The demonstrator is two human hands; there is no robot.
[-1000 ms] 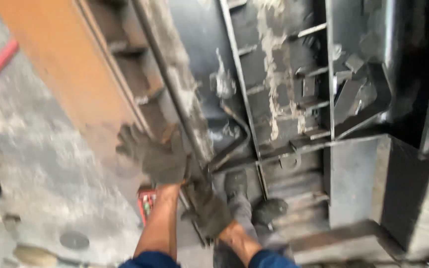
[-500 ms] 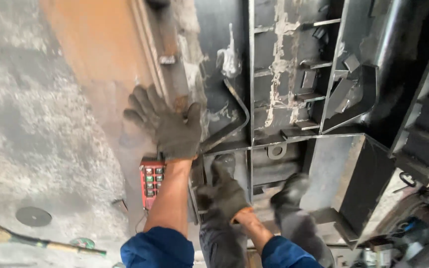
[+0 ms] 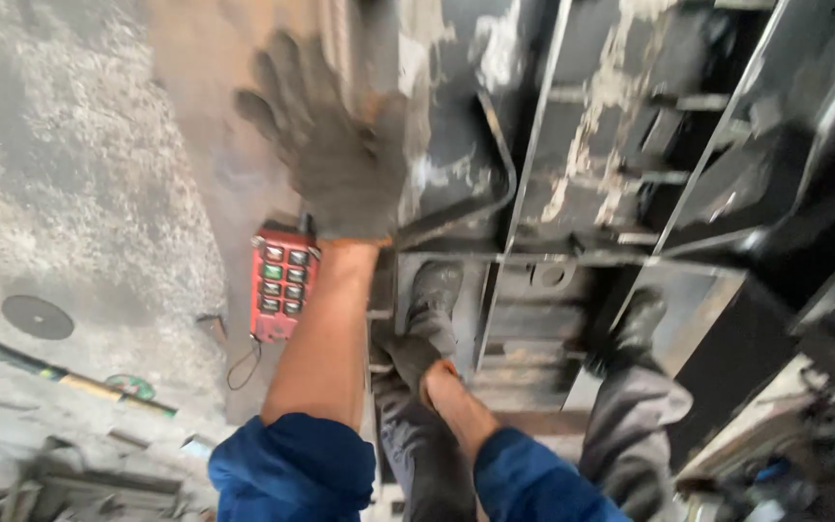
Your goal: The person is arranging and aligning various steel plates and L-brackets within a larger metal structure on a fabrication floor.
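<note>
Head view: two gloved hands, both in dark grey work gloves, sleeves rolled blue. Left hand [image 3: 335, 155] is up high with fingers spread wide, palm flat against the upright edge of the dark steel frame [image 3: 572, 145]; it holds nothing, just presses on the metal. One curved steel bar [image 3: 495, 184] runs just right of that glove. Right hand [image 3: 408, 362] is low, close to the body, partly hidden behind the left forearm; fingers look curled, but can't tell whether it grips anything. One red remote pendant [image 3: 282, 280] with two columns of green buttons hangs just left of the left wrist, cord trailing below. Two boots: one [image 3: 434, 300] on the frame's lower ledge, the other [image 3: 635, 324] further right. On the concrete floor [image 3: 70, 174]: one dark grinding disc [image 3: 37, 316], one long wooden-handled tool [image 3: 60, 377], one small green ring [image 3: 129, 387].
</note>
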